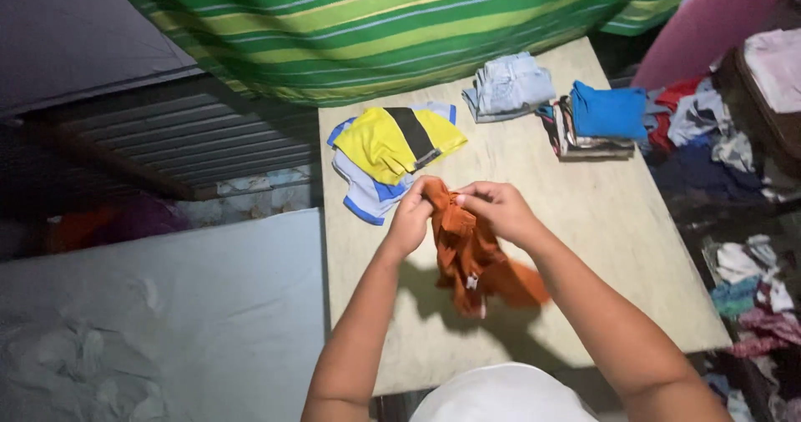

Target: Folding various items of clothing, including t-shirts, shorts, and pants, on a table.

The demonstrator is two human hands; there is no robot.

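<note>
Head view: both hands up over the near-middle of the surface (601,222), a pale worn tabletop. Left hand (410,220) and right hand (499,209) are both closed, pinching the top edge of an orange garment (471,255). Hands sit close together, nearly touching, with the cloth bunched between them. Garment hangs down from the grip; lower part looks to rest on the surface, can't say for sure since it's blurred there. Small white tag shows near its bottom hem.

Behind the hands, just beyond the left one: yellow shirt (392,143) with a black stripe, lying flat on top of a white and blue garment (363,193). Far edge of the surface: folded pale denim piece (509,84), and beside it a small stack of folded clothes (584,134) with a blue folded item (609,109) on top. Stack and denim are near each other, well apart from the hands.

Green and yellow striped cloth (375,30) hangs across the back. Loose clothes pile (709,130) off the right edge of the surface. Grey sheet (167,305) lies to the left, below surface level.
</note>
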